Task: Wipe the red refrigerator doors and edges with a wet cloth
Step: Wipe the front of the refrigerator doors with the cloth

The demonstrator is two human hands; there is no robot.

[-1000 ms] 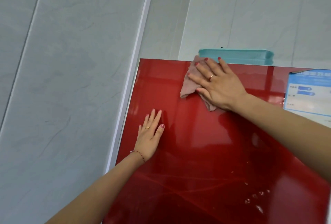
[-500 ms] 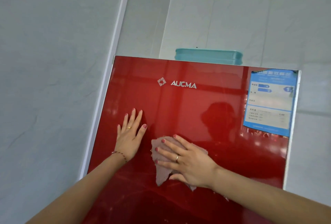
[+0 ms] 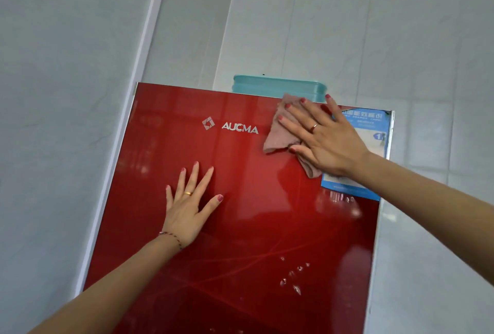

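My right hand (image 3: pixel 324 137) presses the pink cloth (image 3: pixel 278 136) flat, fingers spread, near the red refrigerator door's (image 3: pixel 254 226) top edge; my left hand (image 3: pixel 188 209) lies open-palmed, empty.

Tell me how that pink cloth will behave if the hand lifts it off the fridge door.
The cloth is probably floppy: it lies creased and bunched under the right hand, one corner hanging below the palm. It looks thin, so likely light. If wet, it may cling briefly to the glossy red door.
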